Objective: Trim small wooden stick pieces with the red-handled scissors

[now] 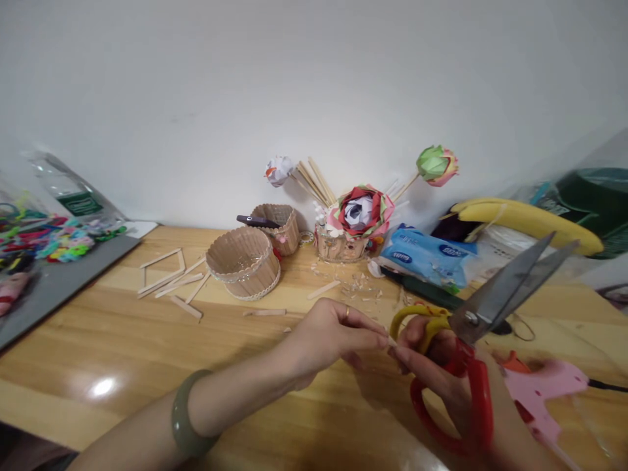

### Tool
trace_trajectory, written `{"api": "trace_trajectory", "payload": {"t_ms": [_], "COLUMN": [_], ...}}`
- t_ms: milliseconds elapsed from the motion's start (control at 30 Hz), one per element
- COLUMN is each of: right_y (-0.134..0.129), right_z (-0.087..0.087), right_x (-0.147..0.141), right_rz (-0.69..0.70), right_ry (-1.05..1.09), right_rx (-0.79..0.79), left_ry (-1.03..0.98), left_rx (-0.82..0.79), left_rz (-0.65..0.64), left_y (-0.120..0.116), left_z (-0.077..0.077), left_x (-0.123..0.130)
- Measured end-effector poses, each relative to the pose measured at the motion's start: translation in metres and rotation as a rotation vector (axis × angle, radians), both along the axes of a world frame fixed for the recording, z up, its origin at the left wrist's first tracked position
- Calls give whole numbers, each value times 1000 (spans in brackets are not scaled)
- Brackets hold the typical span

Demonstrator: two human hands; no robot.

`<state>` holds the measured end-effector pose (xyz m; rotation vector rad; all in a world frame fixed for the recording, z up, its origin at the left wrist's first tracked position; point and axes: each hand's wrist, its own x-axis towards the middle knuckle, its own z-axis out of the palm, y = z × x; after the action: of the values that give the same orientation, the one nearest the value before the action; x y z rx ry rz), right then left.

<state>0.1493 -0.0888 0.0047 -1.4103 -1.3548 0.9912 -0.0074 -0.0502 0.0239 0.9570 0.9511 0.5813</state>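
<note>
My left hand (338, 333), with a ring and a green bangle on the wrist, pinches a small piece of wood (391, 341) between thumb and fingers. My right hand (441, 366) has large scissors (478, 314) with red and yellow handles hooked over its fingers. The blades point up and to the right, slightly apart. Its fingertips meet the same small piece, mostly hidden between the hands. Wooden sticks (265, 313) and small chips (360, 285) lie on the table behind my hands.
A round stick basket (245, 261) stands behind my left hand, near a second basket (287, 229) with a phone. Paper flowers (360, 212), a blue tissue pack (426, 255) and a banana (530, 222) are at the back. A pink glue gun (544, 392) lies right; a grey board (63, 281), left.
</note>
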Motion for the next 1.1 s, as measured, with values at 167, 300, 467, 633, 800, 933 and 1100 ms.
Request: {"api": "trace_trajectory", "payload": {"t_ms": [167,300,467,633,800,933,1100], "right_y": [2,1,1,1,0,-2,-3], "right_z": [-6,-11,-13,-9,-9,-11,-14], "right_x": [3,5,4,2,3,4,6], "right_rz": [6,39,36,23,34,61,70], "right_ry": [2,5,15,-21,-72,-108,-118], "right_rx": [-7,-12,-33,50,113,78,49], "left_ry": [35,34,82,82,82,79,92], "left_rx": [-3,8,56,65,58,63,65], "left_rz": [8,4,-1,-5,3,-6,-17], "left_y": [1,2,1,0,2,3,3], "left_z": [-1,-3,-3,0,1,2,4], "left_x": [1,1,2,2,2,2,1]}}
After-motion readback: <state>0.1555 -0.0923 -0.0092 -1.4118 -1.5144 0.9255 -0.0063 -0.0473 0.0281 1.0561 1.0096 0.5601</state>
